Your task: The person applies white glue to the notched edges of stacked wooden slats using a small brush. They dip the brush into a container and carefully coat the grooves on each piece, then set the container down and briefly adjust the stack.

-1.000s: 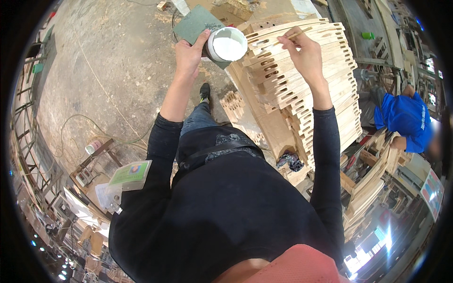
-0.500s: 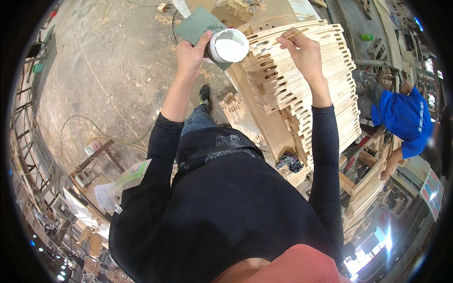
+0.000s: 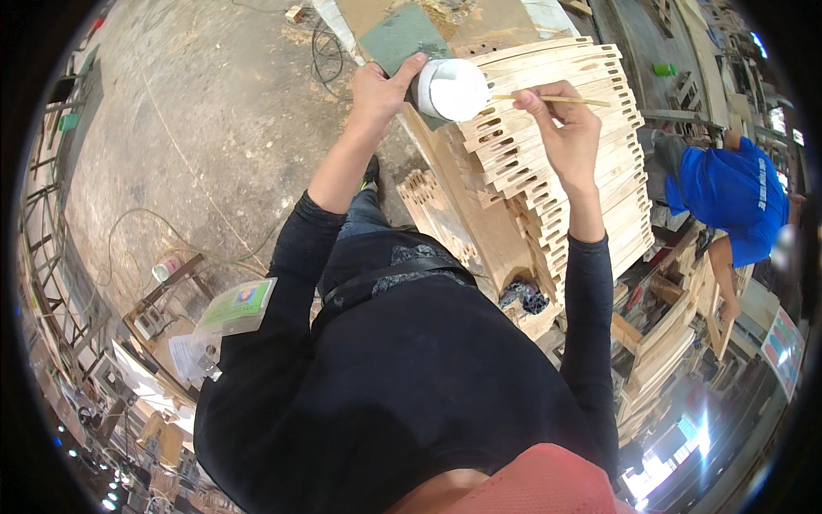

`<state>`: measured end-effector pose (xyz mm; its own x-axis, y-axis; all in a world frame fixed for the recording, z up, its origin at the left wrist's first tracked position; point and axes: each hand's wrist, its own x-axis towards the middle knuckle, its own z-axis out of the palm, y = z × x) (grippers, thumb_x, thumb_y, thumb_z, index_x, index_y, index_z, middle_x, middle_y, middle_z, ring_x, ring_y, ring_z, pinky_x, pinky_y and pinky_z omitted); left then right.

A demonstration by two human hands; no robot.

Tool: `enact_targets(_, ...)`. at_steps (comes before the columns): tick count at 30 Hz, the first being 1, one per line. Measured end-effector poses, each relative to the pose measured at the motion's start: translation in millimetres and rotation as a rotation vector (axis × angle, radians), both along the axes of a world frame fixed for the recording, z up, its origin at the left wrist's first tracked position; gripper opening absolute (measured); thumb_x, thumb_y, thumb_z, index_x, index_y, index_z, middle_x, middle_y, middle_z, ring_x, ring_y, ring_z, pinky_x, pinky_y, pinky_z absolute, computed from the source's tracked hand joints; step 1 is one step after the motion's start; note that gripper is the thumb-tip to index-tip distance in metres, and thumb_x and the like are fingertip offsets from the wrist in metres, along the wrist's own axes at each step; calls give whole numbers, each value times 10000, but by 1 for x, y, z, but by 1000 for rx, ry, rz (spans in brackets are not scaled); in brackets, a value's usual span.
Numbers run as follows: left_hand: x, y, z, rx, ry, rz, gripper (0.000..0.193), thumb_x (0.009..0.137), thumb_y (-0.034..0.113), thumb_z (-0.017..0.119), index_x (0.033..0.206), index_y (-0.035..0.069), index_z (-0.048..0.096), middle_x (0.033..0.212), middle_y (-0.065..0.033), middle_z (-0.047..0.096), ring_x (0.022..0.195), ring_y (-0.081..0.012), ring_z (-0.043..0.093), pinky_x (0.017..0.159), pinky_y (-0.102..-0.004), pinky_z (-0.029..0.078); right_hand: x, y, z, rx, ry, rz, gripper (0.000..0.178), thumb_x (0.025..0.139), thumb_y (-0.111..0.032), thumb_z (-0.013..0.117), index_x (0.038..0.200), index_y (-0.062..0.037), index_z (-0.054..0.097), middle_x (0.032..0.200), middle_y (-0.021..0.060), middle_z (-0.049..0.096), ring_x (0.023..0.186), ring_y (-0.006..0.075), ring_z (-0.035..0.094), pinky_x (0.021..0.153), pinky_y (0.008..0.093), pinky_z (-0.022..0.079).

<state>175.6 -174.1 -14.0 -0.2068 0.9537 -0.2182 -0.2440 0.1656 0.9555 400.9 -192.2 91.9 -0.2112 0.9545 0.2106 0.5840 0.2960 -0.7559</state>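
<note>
Pinching a slim stick (image 3: pixel 586 102) beside a white tub (image 3: pixel 422 92)

The left hand (image 3: pixel 381 90) is clamped on a flat green sheet (image 3: pixel 402 38) under the tub, its thumb on top and its other fingers mostly hidden. The right hand (image 3: pixel 561 128) closes thumb and fingertips on the stick, whose tip reaches the tub's rim; contact cannot be told. White paste (image 3: pixel 461 91) fills the tub, which is at the left ends of the slotted wooden slats (image 3: pixel 612 158). Good handling, I judge, means keeping the sheet level so the tub cannot slide, and loading little paste at a time to spare the slats drips.

On the left sleeve, a green-and-white badge (image 3: pixel 235 307) carries print too small to read. Farther off, a co-worker's blue shirt (image 3: pixel 728 188) shows pale lettering across its back. No brand is legible on the tub.
</note>
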Motion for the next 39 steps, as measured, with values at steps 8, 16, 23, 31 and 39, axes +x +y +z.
enact_targets(8, 9, -1, 0, -18, -71, -1, 283, 829, 216, 726, 840, -64, 683, 770, -75, 680, 629, -100, 591, 562, -256, 467, 13, -3, -14, -471, 565, -178, 206, 888, -168, 655, 924, 28, 603, 879, 149, 680, 782, 200, 688, 725, 274, 560)
enact_targets(16, 12, -7, 2, -41, -105, 4, 267, 829, 195, 723, 844, -67, 678, 764, -77, 677, 614, -100, 589, 539, -254, 466, 25, -1, -31, -605, 812, -254, 259, 888, -210, 658, 994, 15, 584, 957, 195, 671, 870, 219, 678, 745, 285, 568)
enact_targets(23, 6, -10, -4, -108, -111, 47, 291, 822, 199, 727, 867, -81, 661, 791, -97, 679, 625, -121, 620, 536, -266, 492, 35, 7, -43, -638, 802, -322, 273, 893, -220, 653, 1001, 17, 570, 938, 176, 671, 852, 211, 679, 725, 271, 565)
enact_targets(31, -26, -13, -20, -63, -124, 135, 265, 829, 188, 721, 965, -29, 650, 847, -96, 686, 666, -146, 665, 547, -277, 542, 37, 19, -61, -441, 504, -268, 290, 906, -233, 638, 1002, 33, 573, 903, 151, 667, 819, 189, 674, 705, 258, 552)
enact_targets(39, -34, -17, -16, -116, -35, 126, 248, 832, 190, 719, 907, -41, 670, 787, -88, 684, 646, -148, 661, 542, -285, 545, 35, 32, -74, -383, 420, -210, 283, 892, -183, 654, 971, 76, 572, 836, 157, 676, 744, 181, 682, 647, 246, 558)
